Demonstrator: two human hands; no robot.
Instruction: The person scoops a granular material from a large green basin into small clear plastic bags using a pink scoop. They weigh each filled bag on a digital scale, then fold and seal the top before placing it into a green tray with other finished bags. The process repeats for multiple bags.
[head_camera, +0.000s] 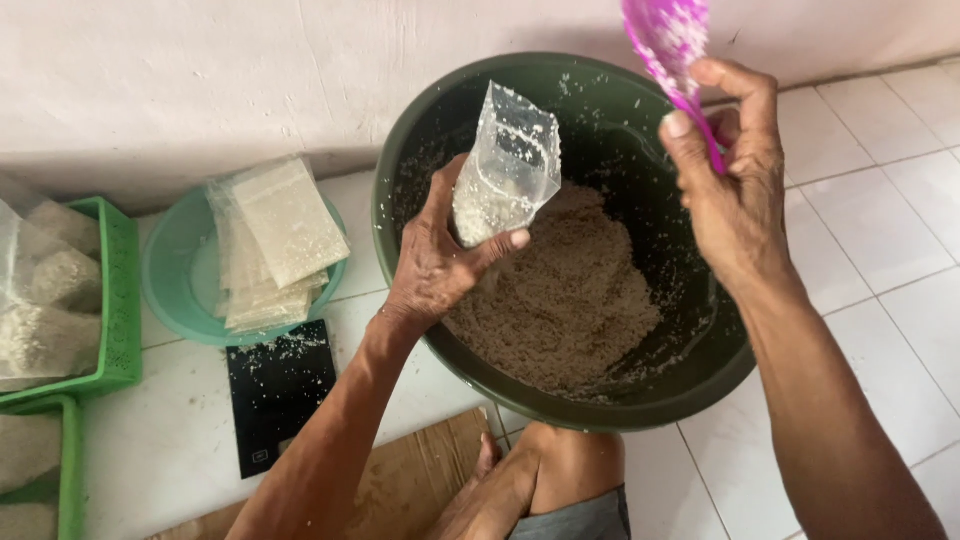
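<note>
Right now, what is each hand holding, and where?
Left hand grips the clear bag around its lower part; right hand holds the pink scoop by its handle.

Single head view, looking steeply down from close above; basin at centre, wall along 12 o'clock, green baskets at 9 o'clock.

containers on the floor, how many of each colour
dark green: 1, the big basin of grain
teal: 1, the small bowl with flat packets
bright green: 2, basket and second basket of filled bags
total: 4
</note>
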